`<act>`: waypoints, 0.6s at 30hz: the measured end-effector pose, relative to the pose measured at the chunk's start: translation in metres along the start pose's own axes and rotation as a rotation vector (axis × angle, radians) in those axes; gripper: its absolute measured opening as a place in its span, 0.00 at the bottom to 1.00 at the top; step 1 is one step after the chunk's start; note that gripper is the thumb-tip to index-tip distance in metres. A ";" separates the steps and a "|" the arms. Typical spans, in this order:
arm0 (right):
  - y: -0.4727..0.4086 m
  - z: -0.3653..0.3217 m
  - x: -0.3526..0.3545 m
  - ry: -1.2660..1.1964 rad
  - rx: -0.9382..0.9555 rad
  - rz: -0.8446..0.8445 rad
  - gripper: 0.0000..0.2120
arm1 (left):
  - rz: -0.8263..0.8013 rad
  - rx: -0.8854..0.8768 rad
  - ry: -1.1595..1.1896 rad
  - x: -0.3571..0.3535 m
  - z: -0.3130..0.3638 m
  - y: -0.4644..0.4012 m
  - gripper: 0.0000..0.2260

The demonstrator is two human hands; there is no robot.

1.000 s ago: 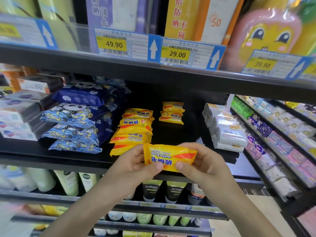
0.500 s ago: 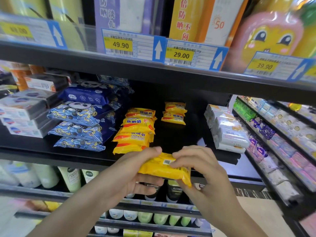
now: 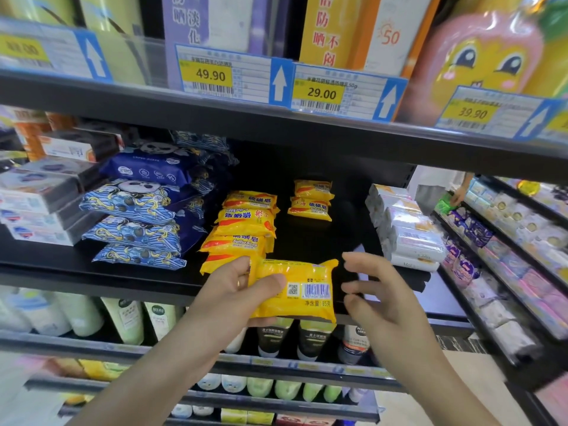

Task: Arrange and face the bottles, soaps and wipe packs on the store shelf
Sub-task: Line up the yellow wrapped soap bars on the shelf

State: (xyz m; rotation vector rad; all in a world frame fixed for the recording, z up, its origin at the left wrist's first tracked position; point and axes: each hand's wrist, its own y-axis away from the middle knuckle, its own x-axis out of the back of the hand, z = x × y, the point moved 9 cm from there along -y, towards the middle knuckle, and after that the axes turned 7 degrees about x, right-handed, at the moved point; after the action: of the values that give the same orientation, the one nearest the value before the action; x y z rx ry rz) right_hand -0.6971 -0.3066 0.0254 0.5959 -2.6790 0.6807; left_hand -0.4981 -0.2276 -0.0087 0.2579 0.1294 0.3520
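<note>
A yellow soap pack [image 3: 296,290] was held in front of the front edge of the black shelf [image 3: 92,273], its back side with barcode and QR code turned toward the camera. The grip of the left hand [image 3: 236,290] was closed around the pack's left end, thumb laid across its face. The right hand [image 3: 379,298] was released, its fingers loosely spread just beside the pack's right edge and not touching it. On the shelf behind, a stack of yellow soaps [image 3: 242,232] was seen near the front edge, with a smaller pair of soaps [image 3: 312,201] further back. Blue wipe packs [image 3: 135,216] were piled toward the left, and white packs [image 3: 405,229] were ranged toward the right end.
</note>
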 end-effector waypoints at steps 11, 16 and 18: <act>-0.004 0.016 -0.012 -0.387 -0.432 -0.077 0.10 | -0.057 -0.171 -0.047 -0.003 0.008 -0.005 0.13; -0.004 0.009 -0.029 -0.485 -0.446 -0.164 0.22 | -0.050 -0.293 -0.103 -0.001 0.013 -0.004 0.16; -0.005 0.007 -0.032 -0.498 -0.441 -0.175 0.23 | -0.043 -0.336 -0.138 0.000 0.015 -0.003 0.13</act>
State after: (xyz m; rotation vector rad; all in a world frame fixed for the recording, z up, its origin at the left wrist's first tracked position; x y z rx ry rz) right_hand -0.6689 -0.3045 0.0087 0.9530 -3.0239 -0.1348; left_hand -0.4947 -0.2338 0.0049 -0.0526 -0.0609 0.3066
